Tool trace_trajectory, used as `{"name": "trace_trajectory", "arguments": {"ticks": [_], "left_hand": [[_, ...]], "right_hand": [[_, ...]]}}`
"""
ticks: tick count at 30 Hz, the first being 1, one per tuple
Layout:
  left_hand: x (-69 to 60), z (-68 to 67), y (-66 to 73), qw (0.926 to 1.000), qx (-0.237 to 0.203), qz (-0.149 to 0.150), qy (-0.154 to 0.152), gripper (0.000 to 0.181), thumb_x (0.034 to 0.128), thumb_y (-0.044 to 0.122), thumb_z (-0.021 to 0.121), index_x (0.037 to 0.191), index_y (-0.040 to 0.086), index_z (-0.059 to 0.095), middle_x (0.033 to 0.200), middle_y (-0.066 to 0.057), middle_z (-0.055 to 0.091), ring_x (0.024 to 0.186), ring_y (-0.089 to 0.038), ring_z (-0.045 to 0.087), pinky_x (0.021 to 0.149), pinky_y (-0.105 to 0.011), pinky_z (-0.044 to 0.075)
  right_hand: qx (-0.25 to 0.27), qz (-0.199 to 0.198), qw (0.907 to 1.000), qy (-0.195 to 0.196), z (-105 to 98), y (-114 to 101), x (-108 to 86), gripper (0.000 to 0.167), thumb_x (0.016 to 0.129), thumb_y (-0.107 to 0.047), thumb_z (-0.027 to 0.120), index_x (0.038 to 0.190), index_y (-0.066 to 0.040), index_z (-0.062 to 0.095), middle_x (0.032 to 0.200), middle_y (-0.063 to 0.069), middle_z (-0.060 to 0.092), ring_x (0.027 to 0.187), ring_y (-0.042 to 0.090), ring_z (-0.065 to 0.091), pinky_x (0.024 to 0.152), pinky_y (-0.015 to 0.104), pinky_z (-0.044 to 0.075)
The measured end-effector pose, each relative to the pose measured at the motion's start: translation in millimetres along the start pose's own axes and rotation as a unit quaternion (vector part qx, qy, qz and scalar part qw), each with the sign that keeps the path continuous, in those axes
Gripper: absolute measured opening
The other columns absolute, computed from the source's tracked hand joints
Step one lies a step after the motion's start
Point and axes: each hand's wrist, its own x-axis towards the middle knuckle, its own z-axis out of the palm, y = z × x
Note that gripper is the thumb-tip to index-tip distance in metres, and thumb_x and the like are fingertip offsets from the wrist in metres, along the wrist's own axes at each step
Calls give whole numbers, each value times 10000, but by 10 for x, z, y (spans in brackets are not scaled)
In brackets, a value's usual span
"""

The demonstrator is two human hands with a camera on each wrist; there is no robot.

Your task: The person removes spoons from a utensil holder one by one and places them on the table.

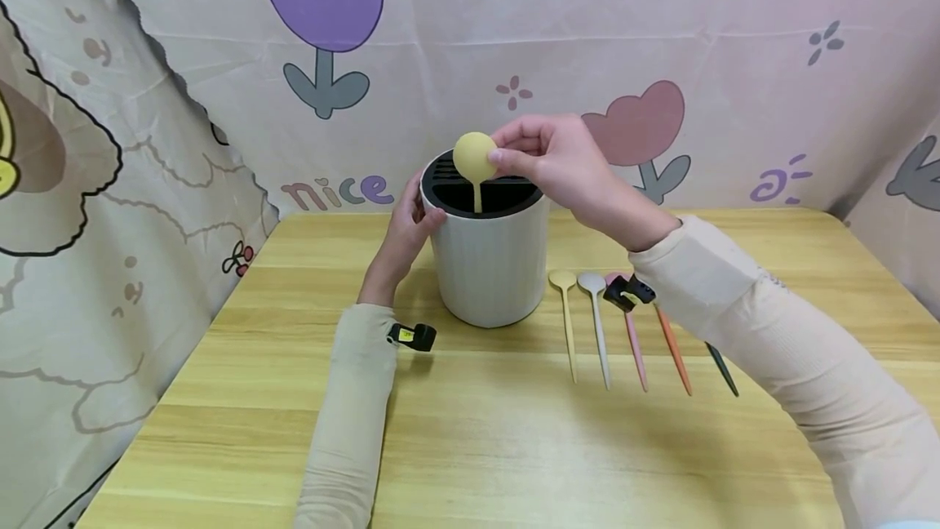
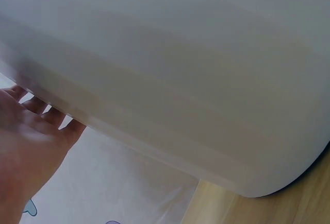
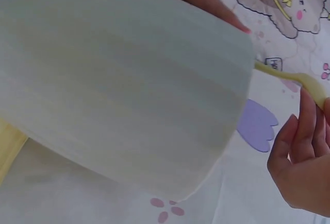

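Note:
A white cylindrical utensil holder (image 1: 490,272) with a black slotted top (image 1: 507,198) stands upright on the table. My left hand (image 1: 404,235) holds its left side near the top, thumb at the front and fingers reaching round behind; the left wrist view shows those fingers (image 2: 54,116) against the wall. Above the holder, my right hand (image 1: 561,166) pinches a yellow spoon (image 1: 473,157) by the edge of its round head. The spoon's handle points down into the large front opening, its lower end hidden. In the right wrist view the yellow spoon (image 3: 283,73) enters past the rim.
Right of the holder, several spoons lie in a row: pale yellow (image 1: 565,317), light grey (image 1: 596,321), pink (image 1: 635,345), orange (image 1: 671,349) and dark green (image 1: 722,367). My right forearm covers some heads. A patterned cloth (image 1: 455,31) hangs behind the wooden table (image 1: 514,447).

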Motion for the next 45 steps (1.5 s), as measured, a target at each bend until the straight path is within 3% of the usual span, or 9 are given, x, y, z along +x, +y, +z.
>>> {"name": "trace_trajectory", "arguments": {"ticks": [12, 20, 23, 27, 28, 33, 37, 40, 45], "left_hand": [[4, -13, 23, 9999, -19, 144, -16, 1330, 565, 849, 649, 1517, 27, 215, 1507, -161, 317, 1352, -267, 331, 1124, -438, 272], [0, -11, 18, 9999, -35, 162, 0, 1335, 561, 852, 647, 1521, 35, 208, 1516, -149, 308, 1356, -255, 331, 1121, -427, 282], [-2, -14, 15, 9999, -13, 164, 13, 1334, 562, 856, 644, 1522, 38, 210, 1522, -141, 300, 1367, -248, 318, 1125, -425, 274], [-8, -18, 18, 9998, 1, 178, 16, 1328, 566, 855, 643, 1524, 43, 210, 1528, -135, 291, 1378, -246, 305, 1128, -426, 267], [-10, -19, 18, 9998, 2, 178, 14, 1327, 566, 855, 642, 1524, 44, 210, 1528, -135, 292, 1376, -248, 308, 1127, -427, 270], [-17, -25, 14, 9999, 7, 146, 12, 1334, 562, 857, 641, 1525, 44, 203, 1522, -141, 298, 1363, -257, 320, 1122, -434, 278], [-24, -26, 10, 9999, 66, 115, 18, 1334, 562, 862, 633, 1527, 52, 198, 1524, -132, 298, 1359, -249, 323, 1120, -436, 283], [-22, -21, 10, 9999, 59, 145, 5, 1324, 570, 857, 636, 1527, 52, 201, 1526, -131, 297, 1362, -247, 321, 1121, -430, 281], [-1, -3, 0, 9998, -32, 208, -26, 1320, 579, 847, 645, 1525, 39, 204, 1527, -135, 295, 1367, -242, 318, 1125, -412, 275]], "right_hand": [[824, -441, 9948, 397, -47, -245, -69, 79, 898, 26, 655, 963, 70, 663, 817, 36, 703, 751, 158, 673, 774, 260, 536], [1801, -1338, 9719, 710, -167, -355, -119, 89, 868, 132, 630, 873, 51, 666, 758, 94, 676, 697, 182, 642, 748, 250, 532], [2042, -1517, 9635, 835, -227, -370, -126, 115, 869, 147, 615, 861, 47, 672, 753, 115, 668, 683, 189, 626, 605, 187, 491], [1921, -1858, 9581, 1026, -294, -365, -133, 149, 873, 158, 596, 853, 36, 679, 740, 106, 668, 660, 197, 622, 581, 213, 475], [1948, -1907, 9565, 1043, -306, -364, -135, 144, 872, 161, 595, 852, 45, 678, 740, 109, 668, 663, 206, 623, 647, 245, 497], [2098, -1693, 9576, 1011, -336, -361, -155, 87, 865, 146, 617, 863, 79, 672, 743, 129, 663, 667, 216, 613, 695, 260, 503], [2027, -1340, 9655, 938, -326, -316, -201, 79, 870, 114, 636, 859, 51, 683, 728, 118, 655, 647, 182, 588, 551, 176, 442], [1947, -1167, 9697, 903, -317, -243, -244, 108, 887, 98, 625, 851, 15, 684, 721, 88, 649, 643, 157, 571, 541, 171, 426], [1672, -1054, 9759, 924, -324, -96, -306, 155, 908, 100, 594, 861, -24, 674, 734, 37, 650, 666, 134, 569, 655, 213, 480]]}}
